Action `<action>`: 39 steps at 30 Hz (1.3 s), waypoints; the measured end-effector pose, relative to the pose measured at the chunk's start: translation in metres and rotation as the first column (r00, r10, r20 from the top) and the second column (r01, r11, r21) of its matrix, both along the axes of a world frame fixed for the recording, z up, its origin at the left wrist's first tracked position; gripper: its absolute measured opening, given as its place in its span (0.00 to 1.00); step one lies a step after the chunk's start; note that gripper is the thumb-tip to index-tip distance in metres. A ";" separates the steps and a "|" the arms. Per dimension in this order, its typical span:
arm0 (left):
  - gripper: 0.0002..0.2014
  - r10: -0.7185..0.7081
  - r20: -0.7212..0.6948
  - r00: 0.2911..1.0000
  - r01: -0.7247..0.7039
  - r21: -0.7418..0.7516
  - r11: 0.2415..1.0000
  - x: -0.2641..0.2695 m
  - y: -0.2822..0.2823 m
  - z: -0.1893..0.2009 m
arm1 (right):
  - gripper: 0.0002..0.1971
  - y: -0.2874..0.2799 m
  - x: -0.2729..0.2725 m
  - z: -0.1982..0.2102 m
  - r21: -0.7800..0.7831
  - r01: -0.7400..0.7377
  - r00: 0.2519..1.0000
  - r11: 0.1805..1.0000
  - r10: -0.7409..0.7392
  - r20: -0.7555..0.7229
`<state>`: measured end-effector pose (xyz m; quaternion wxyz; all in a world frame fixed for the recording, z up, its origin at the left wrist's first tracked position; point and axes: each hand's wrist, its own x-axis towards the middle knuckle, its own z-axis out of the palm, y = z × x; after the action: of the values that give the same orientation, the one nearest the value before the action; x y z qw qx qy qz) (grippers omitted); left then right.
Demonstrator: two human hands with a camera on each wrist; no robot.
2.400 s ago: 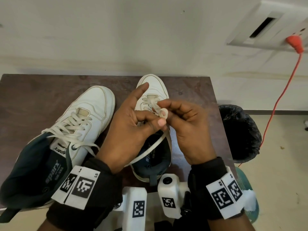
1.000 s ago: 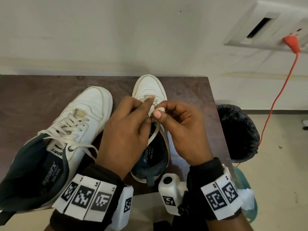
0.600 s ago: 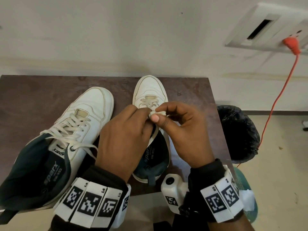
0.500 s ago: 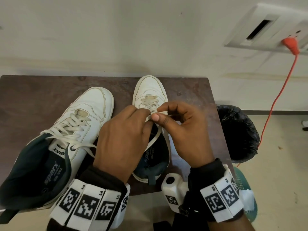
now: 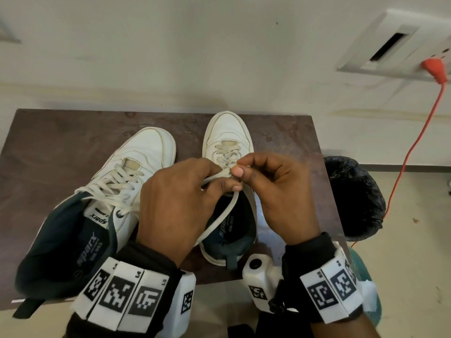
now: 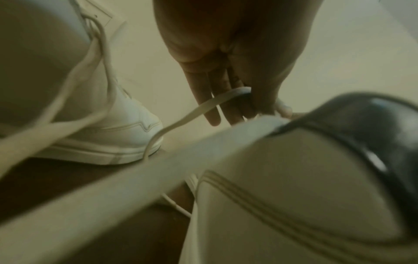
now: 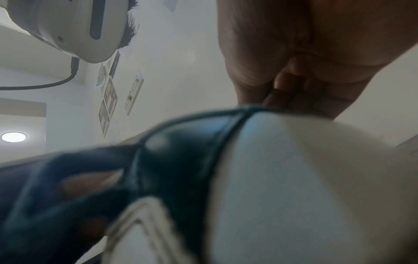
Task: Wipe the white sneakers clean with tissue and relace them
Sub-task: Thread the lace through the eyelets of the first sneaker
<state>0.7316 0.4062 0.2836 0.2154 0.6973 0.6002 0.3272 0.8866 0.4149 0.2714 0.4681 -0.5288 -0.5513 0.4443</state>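
Two white sneakers with dark green linings stand on a brown table [image 5: 48,147]. The left sneaker [image 5: 136,157] is laced, its lace ends loose. Both hands work over the tongue of the right sneaker [image 5: 227,132]. My left hand [image 5: 180,198] pinches the cream lace [image 5: 219,215], which hangs across the shoe's opening. My right hand [image 5: 273,189] pinches the same lace at its upper end, thumb against forefinger. In the left wrist view the lace [image 6: 203,107] loops past the fingers [image 6: 212,100]. The right wrist view shows the shoe's heel [image 7: 294,178] close up and blurred.
A bin lined with a black bag [image 5: 353,198] stands right of the table. An orange cable [image 5: 415,142] runs from a wall socket [image 5: 436,67] down behind it. A teal basket [image 5: 366,276] with white tissue sits by my right wrist.
Both hands have shifted slightly away from me along the right sneaker's lacing. The lace between them has been drawn tighter, and more crossed lace shows above the fingers.
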 end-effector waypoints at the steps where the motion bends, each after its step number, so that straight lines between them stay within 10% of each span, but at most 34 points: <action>1: 0.18 -0.019 0.011 1.000 0.019 0.013 1.000 -0.001 0.000 -0.001 | 0.04 0.000 0.000 -0.001 -0.001 0.007 1.000 1.000 -0.007 0.001; 9: 0.07 -0.030 0.205 0.978 0.039 -0.038 0.999 -0.005 0.001 -0.001 | 0.03 0.001 0.003 -0.001 -0.006 0.050 0.999 0.999 -0.050 -0.017; 19: 0.11 0.284 0.594 0.753 -0.106 -0.317 0.943 -0.004 0.005 0.002 | 0.02 0.002 0.015 -0.001 0.036 0.081 0.981 0.996 -0.086 0.171; 33: 0.05 0.331 0.001 0.944 -0.330 -0.068 0.941 -0.016 0.002 -0.008 | 0.11 -0.002 0.038 -0.007 -0.014 0.092 0.890 0.996 -0.076 0.449; 39: 0.07 0.238 -0.126 0.963 -0.241 -0.012 0.970 -0.014 0.004 -0.013 | 0.04 -0.002 0.038 -0.004 -0.027 0.110 0.949 0.994 -0.097 0.300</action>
<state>0.7176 0.4105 0.2706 0.1463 0.6355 0.6967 0.2989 0.9242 0.4130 0.2676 0.3905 -0.6281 -0.5772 0.3462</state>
